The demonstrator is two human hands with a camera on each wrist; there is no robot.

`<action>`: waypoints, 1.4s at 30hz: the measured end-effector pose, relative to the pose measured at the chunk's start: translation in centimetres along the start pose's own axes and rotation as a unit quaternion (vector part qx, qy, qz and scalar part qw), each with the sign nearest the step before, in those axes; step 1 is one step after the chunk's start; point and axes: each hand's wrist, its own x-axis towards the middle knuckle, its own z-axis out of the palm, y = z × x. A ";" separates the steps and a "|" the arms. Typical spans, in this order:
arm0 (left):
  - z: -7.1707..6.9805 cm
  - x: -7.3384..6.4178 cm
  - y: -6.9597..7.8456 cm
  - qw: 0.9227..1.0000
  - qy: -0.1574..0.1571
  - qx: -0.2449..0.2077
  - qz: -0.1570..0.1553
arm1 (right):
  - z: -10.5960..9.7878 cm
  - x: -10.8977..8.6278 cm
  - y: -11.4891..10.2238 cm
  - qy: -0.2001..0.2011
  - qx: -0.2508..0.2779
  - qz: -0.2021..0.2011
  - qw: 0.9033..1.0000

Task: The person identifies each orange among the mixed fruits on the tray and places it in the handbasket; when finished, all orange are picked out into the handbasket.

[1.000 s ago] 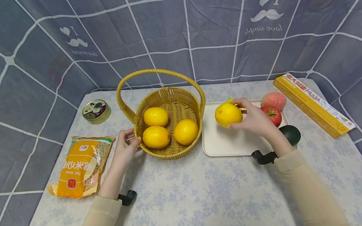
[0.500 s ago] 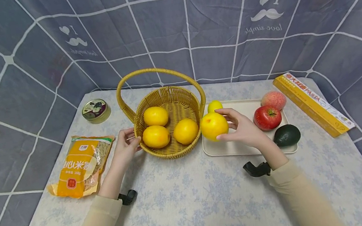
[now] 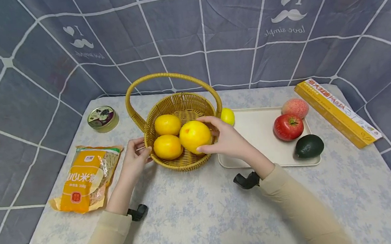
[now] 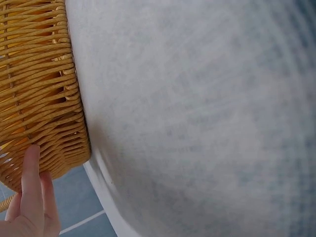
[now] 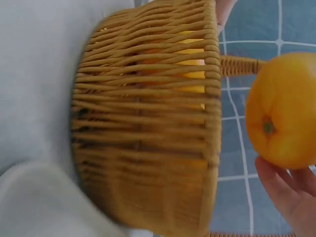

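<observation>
My right hand (image 3: 228, 139) holds a yellow-orange orange (image 3: 195, 136) between thumb and fingers over the right side of a wicker basket (image 3: 186, 167). In the right wrist view, the held orange (image 5: 286, 111) shows its green stem spot and is above the rim. Two similar oranges, a front one (image 3: 167, 147) and a back one (image 3: 168, 125), lie inside at left; the basket's right interior is partly hidden by the held fruit. My left hand (image 3: 136, 157) grips the basket's left rim, thumb on the rim and fingers (image 4: 31, 182) against the woven outer side.
Right of the basket is a white tray (image 3: 254, 131) with a small lemon (image 3: 228, 116), a red apple (image 3: 288, 127), a peach (image 3: 295, 108) and an avocado (image 3: 309, 146). Beyond lies a pasta box (image 3: 339, 113). A noodle bag (image 3: 86, 178) and round tin (image 3: 102, 119) are at left.
My right hand has carried the orange leftward from over the tray to over the basket. The tray's apple, avocado and lemon came into fuller view. My left hand stays on the rim.
</observation>
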 end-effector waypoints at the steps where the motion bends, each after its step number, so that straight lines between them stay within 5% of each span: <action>1: 0.0 0.0 0.0 1.000 0.000 0.001 0.001 | 0.4 0.5 -0.2 0.004 -0.002 -0.004 1.000; 14: -0.2 0.0 -0.1 1.000 0.000 0.006 0.001 | 1.9 6.9 -0.3 0.062 -0.103 0.028 0.992; 29: 0.1 -0.1 0.0 1.000 0.002 0.004 0.002 | 2.3 8.5 0.8 0.061 -0.217 0.039 0.973; 42: 0.1 0.0 0.0 1.000 -0.004 0.004 0.003 | 2.9 9.1 1.0 0.016 -0.280 0.111 0.953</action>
